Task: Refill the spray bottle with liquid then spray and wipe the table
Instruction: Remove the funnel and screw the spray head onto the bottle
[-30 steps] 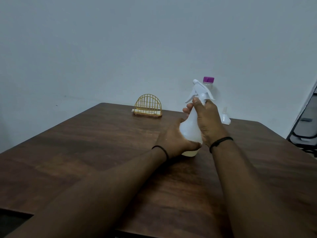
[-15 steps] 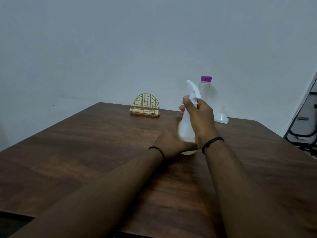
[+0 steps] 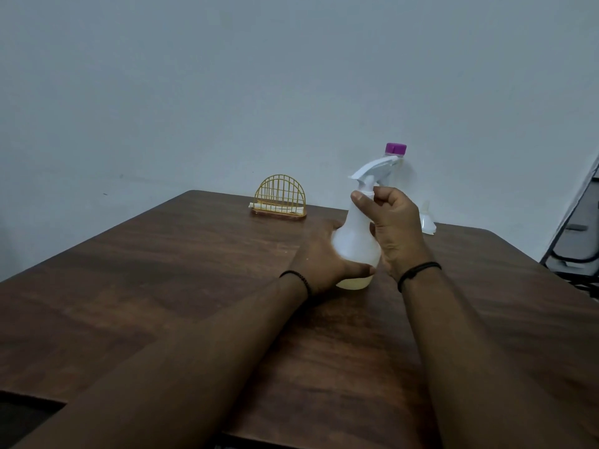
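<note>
A white spray bottle (image 3: 356, 243) stands upright on the brown wooden table (image 3: 168, 286), a little pale liquid at its bottom. My left hand (image 3: 319, 259) grips its round body from the left. My right hand (image 3: 393, 228) is curled round the neck just under the white trigger head (image 3: 376, 168), which points left. Behind it stands a clear bottle with a purple cap (image 3: 395, 148), mostly hidden. A small white funnel (image 3: 427, 220) sits upside down to the right of it.
A yellow wire napkin holder (image 3: 280, 197) with white napkins stands at the table's far edge, left of the bottles. A wall runs close behind the table. A dark metal frame (image 3: 577, 228) stands off the table's right side.
The trigger head has turned under my right hand: the nozzle pointed away half a second ago and now points left. My left hand has stayed on the body.
</note>
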